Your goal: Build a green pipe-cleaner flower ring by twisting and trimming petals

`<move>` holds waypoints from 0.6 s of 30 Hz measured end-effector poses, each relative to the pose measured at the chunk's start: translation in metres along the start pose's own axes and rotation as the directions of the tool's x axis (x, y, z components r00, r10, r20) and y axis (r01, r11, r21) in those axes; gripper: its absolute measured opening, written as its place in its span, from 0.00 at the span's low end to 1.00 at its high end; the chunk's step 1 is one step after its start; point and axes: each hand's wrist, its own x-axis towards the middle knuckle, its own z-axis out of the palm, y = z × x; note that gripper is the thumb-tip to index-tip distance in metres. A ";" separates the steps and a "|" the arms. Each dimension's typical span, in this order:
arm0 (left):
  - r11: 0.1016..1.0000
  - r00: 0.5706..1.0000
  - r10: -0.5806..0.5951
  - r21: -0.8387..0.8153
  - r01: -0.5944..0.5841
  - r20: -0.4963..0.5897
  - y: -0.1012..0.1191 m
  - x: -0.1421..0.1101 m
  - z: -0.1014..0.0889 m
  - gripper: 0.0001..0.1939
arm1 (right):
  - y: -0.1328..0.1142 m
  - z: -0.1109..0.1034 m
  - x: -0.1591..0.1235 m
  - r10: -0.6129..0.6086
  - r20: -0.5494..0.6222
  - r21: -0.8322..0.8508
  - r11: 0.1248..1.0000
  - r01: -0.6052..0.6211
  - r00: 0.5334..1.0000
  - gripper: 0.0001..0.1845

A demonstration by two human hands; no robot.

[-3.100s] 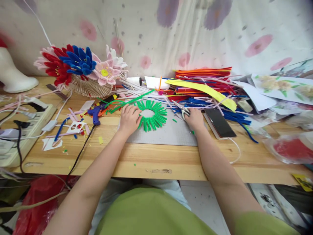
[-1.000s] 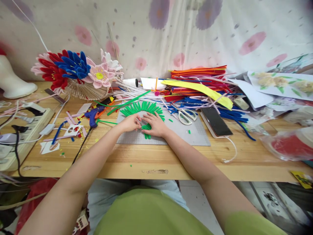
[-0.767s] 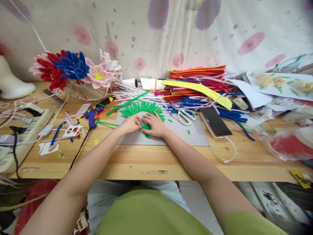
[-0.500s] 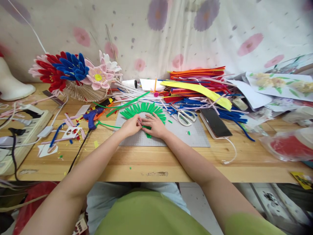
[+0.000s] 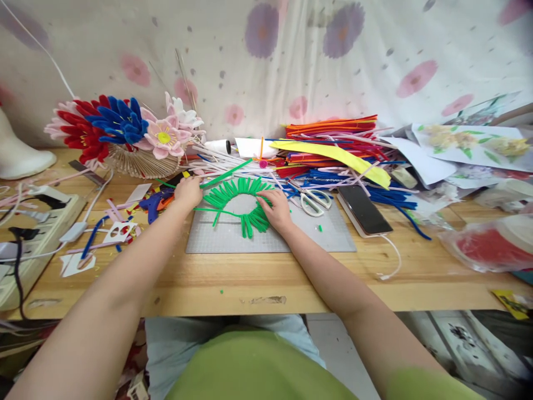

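Left hand (image 5: 188,193): over the green chenille stems (image 5: 227,173) at the mat's upper left corner, fingers curled, grip impossible to tell. Right hand (image 5: 277,210): on the right side of the green looped ring (image 5: 225,194), thumb and forefinger slightly apart, touching the loops. Beneath the ring, a gray gridded cutting mat (image 5: 291,243); at the ring's lower left, a gap, with a thin green stem (image 5: 216,211) running leftward. Just right of the ring, white-handled scissors (image 5: 312,203); farther right, a dark-screened smartphone (image 5: 366,210) with white cable. Behind, bundled chenille stems (image 5: 333,129) in orange, red and blue, under a yellow strip (image 5: 333,151). To the left, a purple-blue glue gun (image 5: 150,206), chenille flowers (image 5: 122,119) and a power strip (image 5: 54,233). Lettering on the yellow packet (image 5: 510,303), far right: too small to read. Changed from earlier: left hand drawn away from the ring's center, right hand shifted to its right side, scissors out of the right hand.
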 end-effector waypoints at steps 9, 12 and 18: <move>0.997 0.997 -0.071 0.036 0.073 -0.042 -0.015 -0.008 -0.009 0.18 | 0.004 0.000 0.000 0.055 0.023 -0.015 0.998 -0.054 0.998 0.15; 0.997 0.976 -0.054 -0.073 0.040 -0.212 -0.019 -0.013 -0.024 0.18 | 0.002 -0.002 0.000 0.059 0.042 -0.023 0.998 -0.058 0.997 0.15; 0.972 0.886 0.017 -0.200 -0.123 -0.463 -0.007 -0.042 -0.051 0.19 | -0.009 -0.008 -0.001 0.050 0.027 -0.064 0.997 -0.048 0.998 0.20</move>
